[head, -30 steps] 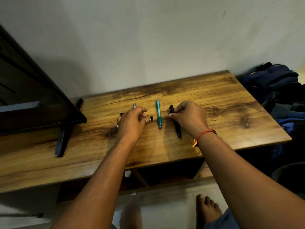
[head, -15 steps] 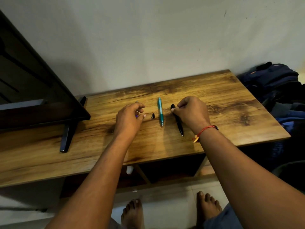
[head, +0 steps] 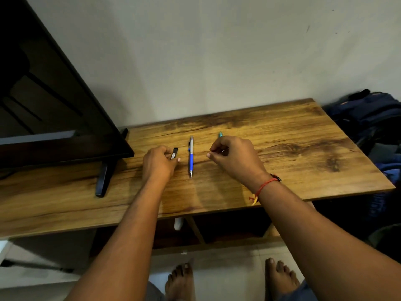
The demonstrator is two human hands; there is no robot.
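A blue and silver pen (head: 191,157) lies alone on the wooden table (head: 282,166), pointing towards me. Just left of it, my left hand (head: 159,164) grips a short black piece with a pale label (head: 174,153). To the pen's right, my right hand (head: 235,158) is curled over a teal pen (head: 220,134), of which only the far end shows. The right thumb and forefinger pinch together close to the table, on a small piece that is mostly hidden. A black pen seen earlier is hidden behind the right hand.
A black flat screen (head: 54,118) stands on the table's left part, its foot (head: 103,181) reaching towards the front edge. Dark blue bags (head: 368,114) are piled beyond the table's right end. My bare feet (head: 180,281) stand on the tiled floor below.
My left hand shifted left, uncovering the blue and silver pen, and now holds the black labelled piece. My right hand moved left over the teal pen; the small black piece there is out of sight.
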